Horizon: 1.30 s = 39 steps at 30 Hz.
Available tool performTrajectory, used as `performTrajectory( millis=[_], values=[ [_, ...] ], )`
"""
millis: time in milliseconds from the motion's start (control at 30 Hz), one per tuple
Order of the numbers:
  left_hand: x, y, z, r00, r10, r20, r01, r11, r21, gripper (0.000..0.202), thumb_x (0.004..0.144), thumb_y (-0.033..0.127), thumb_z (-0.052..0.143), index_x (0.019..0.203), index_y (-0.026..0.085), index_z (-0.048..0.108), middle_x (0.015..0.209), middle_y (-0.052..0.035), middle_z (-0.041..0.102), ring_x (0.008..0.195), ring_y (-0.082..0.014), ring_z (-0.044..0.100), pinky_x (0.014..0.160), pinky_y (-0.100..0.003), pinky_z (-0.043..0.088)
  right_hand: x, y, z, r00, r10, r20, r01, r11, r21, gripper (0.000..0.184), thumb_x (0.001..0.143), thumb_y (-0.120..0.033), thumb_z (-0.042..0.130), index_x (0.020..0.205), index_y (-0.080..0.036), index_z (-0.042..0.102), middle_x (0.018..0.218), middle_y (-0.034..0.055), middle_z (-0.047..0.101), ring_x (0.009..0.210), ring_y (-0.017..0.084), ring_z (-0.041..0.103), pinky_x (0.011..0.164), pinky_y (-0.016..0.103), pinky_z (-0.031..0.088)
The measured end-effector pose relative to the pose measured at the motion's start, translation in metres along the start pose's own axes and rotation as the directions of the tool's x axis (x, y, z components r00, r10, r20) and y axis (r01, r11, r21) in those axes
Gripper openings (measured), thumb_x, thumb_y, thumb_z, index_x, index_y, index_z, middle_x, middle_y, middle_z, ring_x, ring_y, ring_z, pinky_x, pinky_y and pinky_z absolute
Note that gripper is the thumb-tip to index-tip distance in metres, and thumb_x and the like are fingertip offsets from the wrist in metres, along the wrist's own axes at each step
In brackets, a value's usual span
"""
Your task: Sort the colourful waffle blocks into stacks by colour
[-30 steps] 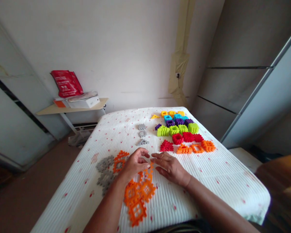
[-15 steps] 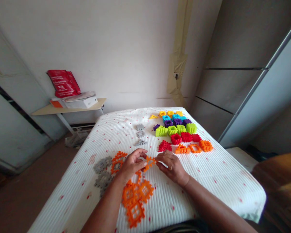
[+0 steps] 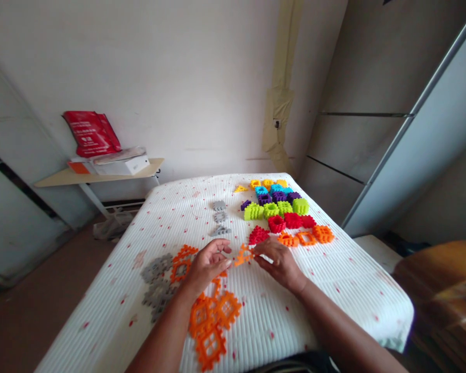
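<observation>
Orange blocks [image 3: 227,310] are matt plastic (toothed edges), the bedcover [image 3: 279,321] ribbed cloth.

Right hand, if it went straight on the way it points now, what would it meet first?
The right hand would first meet the orange lattice block piece; its fingers look to be touching that piece already, though depth is unclear. Beyond the piece lies the left hand.

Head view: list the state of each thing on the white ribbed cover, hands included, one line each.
Left hand: open, holding nothing, fingers just short of the small orange piece.
Right hand: grip shut on the small orange piece.
Small orange piece: pinched at its right end.
Orange lattice tiles: interlocked, lying flat.
Grey pieces: lying flat in a cluster.
Coloured blocks: sorted by colour in rows.
</observation>
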State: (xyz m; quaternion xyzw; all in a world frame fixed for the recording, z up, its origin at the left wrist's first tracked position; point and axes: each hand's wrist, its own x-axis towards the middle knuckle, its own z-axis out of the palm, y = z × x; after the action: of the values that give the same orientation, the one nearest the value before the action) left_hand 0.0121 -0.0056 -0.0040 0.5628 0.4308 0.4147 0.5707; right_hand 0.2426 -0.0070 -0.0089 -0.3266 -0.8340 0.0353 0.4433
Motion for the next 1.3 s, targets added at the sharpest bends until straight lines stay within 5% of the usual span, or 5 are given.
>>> performTrajectory(
  millis=[200, 367, 1033, 1300],
  values=[
    [0.002, -0.002, -0.005, 0.998, 0.025, -0.058, -0.025, 1.000, 0.014, 0.043, 0.065, 0.031, 0.068, 0.104, 0.019, 0.053, 0.097, -0.0031, 0.055, 0.068, -0.0103, 0.055, 0.056, -0.023, 0.049, -0.016, 0.037, -0.046, 0.969, 0.162, -0.189, -0.200, 0.958, -0.206, 0.011, 0.087, -0.025, 0.054, 0.085, -0.019, 0.063, 0.081, 0.0055, 0.068, 0.072, 0.018, 0.062, 0.065, 0.033, 0.051],
    [0.004, -0.009, -0.004, 1.000, 0.009, -0.022, -0.009, 1.000, 0.000, 0.043, 0.065, 0.031, 0.068, 0.104, 0.019, 0.054, 0.095, -0.0029, 0.055, 0.066, -0.0106, 0.054, 0.054, -0.025, 0.051, -0.031, 0.059, -0.063, 0.965, 0.174, -0.197, -0.229, 0.924, -0.306, 0.015, 0.087, -0.028, 0.053, 0.082, -0.019, 0.064, 0.079, 0.0054, 0.068, 0.072, 0.019, 0.062, 0.066, 0.035, 0.051],
    [0.002, -0.002, -0.005, 0.996, -0.004, -0.088, 0.010, 0.997, 0.078, 0.038, 0.063, 0.033, 0.067, 0.098, 0.018, 0.059, 0.087, -0.0021, 0.059, 0.063, -0.0110, 0.055, 0.054, -0.024, 0.048, -0.040, 0.068, -0.062, 0.966, 0.220, -0.139, -0.255, 0.911, -0.324, 0.016, 0.085, -0.024, 0.051, 0.079, -0.020, 0.065, 0.077, 0.0045, 0.068, 0.071, 0.019, 0.061, 0.066, 0.033, 0.051],
    [0.005, -0.005, -0.028, 0.941, 0.220, -0.257, -0.094, 0.900, 0.425, 0.016, 0.066, 0.025, 0.059, 0.078, 0.018, 0.066, 0.073, -0.0010, 0.064, 0.068, -0.0150, 0.056, 0.066, -0.026, 0.044, -0.040, 0.065, -0.062, 0.966, 0.175, -0.192, -0.229, 0.921, -0.316, 0.013, 0.085, -0.028, 0.054, 0.085, -0.020, 0.064, 0.089, 0.0071, 0.068, 0.081, 0.021, 0.063, 0.072, 0.037, 0.051]
  ],
)
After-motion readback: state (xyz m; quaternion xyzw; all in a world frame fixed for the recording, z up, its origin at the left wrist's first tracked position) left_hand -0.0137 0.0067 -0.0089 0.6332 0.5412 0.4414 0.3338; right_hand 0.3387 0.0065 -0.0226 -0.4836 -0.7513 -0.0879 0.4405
